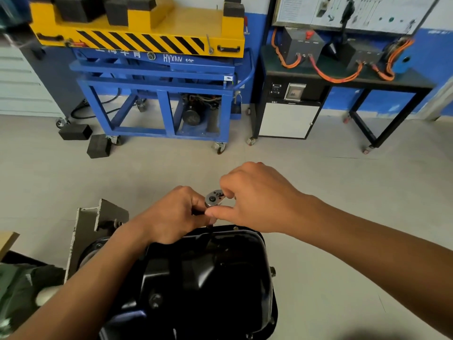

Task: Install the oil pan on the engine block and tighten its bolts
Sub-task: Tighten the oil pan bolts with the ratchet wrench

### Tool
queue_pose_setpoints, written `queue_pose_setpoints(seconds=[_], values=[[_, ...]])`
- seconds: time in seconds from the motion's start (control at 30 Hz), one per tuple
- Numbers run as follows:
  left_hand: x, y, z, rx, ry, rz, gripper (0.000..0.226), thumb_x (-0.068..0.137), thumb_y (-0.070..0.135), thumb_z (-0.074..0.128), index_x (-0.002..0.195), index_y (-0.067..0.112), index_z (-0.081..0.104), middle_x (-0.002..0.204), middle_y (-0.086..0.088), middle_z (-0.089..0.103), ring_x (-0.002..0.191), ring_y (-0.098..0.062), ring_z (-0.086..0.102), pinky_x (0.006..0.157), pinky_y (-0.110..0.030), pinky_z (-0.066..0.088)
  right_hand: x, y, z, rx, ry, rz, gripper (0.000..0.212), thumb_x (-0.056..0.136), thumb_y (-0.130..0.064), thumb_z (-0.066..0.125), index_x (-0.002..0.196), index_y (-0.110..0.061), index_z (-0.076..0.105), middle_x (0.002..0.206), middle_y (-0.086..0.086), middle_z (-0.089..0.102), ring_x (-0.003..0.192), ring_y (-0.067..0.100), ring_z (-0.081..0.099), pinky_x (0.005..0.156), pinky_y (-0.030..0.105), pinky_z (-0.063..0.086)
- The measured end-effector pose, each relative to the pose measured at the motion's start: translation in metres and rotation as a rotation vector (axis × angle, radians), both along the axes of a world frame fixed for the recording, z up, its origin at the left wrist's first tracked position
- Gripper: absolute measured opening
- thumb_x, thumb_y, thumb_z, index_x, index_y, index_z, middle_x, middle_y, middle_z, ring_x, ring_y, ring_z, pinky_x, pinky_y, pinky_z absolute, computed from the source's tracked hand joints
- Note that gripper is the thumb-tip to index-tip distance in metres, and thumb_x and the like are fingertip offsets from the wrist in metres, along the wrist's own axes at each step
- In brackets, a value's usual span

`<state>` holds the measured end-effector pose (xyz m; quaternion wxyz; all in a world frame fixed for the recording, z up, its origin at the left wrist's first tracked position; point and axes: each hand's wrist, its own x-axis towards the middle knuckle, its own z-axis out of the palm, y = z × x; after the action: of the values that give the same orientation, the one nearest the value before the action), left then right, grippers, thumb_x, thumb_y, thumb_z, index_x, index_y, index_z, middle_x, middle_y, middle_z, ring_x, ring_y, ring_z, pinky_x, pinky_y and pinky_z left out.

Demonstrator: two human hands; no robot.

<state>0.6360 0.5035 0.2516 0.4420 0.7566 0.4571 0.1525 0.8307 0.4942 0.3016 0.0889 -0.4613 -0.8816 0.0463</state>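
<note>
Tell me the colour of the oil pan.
The oil pan is glossy black, in the head view.

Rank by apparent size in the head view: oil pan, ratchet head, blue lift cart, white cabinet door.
1. blue lift cart
2. oil pan, though nearness to the camera inflates it
3. white cabinet door
4. ratchet head

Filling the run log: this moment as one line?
left hand: grips ratchet | right hand: pinches ratchet head | oil pan: below hands, ratchet over far rim

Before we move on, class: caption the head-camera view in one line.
Left hand and right hand hold a ratchet over the far rim of the black oil pan, blue cart behind.
</note>
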Motion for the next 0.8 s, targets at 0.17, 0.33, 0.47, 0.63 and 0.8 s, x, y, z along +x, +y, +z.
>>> queue_pose_setpoints(seconds=[0.17, 0.33, 0.47, 0.63, 0.8], values=[[0.002, -0.006, -0.001, -0.018, -0.009, 0.067, 0.028, 0.087, 0.016, 0.078, 0.062, 0.006, 0.07, 0.054, -0.01, 0.047, 0.053, -0.015, 0.035, 0.056, -0.029, 0.032, -0.007, -0.009, 0.007, 0.028, -0.043, -0.015, 0.055, 0.086, -0.06, 0.064, 0.059, -0.027, 0.028, 0.061, -0.007, 0.035, 0.052, 0.009, 0.034, 0.049, 0.031, 0.031], [-0.001, -0.004, -0.006, -0.02, -0.041, 0.083, 0.031, 0.084, 0.015, 0.079, 0.055, 0.017, 0.07, 0.056, -0.01, 0.052, 0.058, -0.019, 0.039, 0.061, -0.034, 0.036, -0.02, -0.015, 0.016, -0.006, -0.084, -0.03, 0.051, 0.091, -0.05, 0.061, 0.061, -0.026, 0.027, 0.065, -0.005, 0.033, 0.053, 0.009, 0.031, 0.047, 0.029, 0.017], [-0.003, -0.001, -0.011, 0.01, -0.049, 0.099, 0.031, 0.083, 0.006, 0.079, 0.059, -0.004, 0.062, 0.058, -0.008, 0.049, 0.062, -0.017, 0.04, 0.063, -0.033, 0.037, -0.032, -0.01, 0.02, -0.085, -0.066, -0.058, 0.044, 0.093, -0.041, 0.06, 0.064, -0.023, 0.033, 0.068, -0.003, 0.038, 0.058, 0.014, 0.038, 0.048, 0.029, 0.023], [-0.005, 0.0, -0.012, -0.011, -0.082, 0.086, 0.02, 0.084, 0.001, 0.075, 0.072, -0.012, 0.067, 0.068, -0.019, 0.06, 0.069, -0.022, 0.046, 0.07, -0.046, 0.045, -0.041, -0.005, 0.021, -0.057, -0.149, -0.018, 0.042, 0.093, -0.039, 0.061, 0.067, -0.022, 0.032, 0.07, -0.003, 0.036, 0.064, 0.018, 0.041, 0.048, 0.029, 0.025], [-0.003, -0.001, -0.008, -0.032, -0.105, 0.007, 0.018, 0.09, 0.011, 0.073, 0.085, -0.006, 0.074, 0.072, -0.02, 0.06, 0.075, -0.024, 0.043, 0.068, -0.047, 0.038, -0.028, 0.008, 0.035, -0.108, -0.266, 0.147, 0.039, 0.085, -0.042, 0.07, 0.07, -0.016, 0.046, 0.069, 0.001, 0.048, 0.064, 0.013, 0.046, 0.05, 0.033, 0.033]])
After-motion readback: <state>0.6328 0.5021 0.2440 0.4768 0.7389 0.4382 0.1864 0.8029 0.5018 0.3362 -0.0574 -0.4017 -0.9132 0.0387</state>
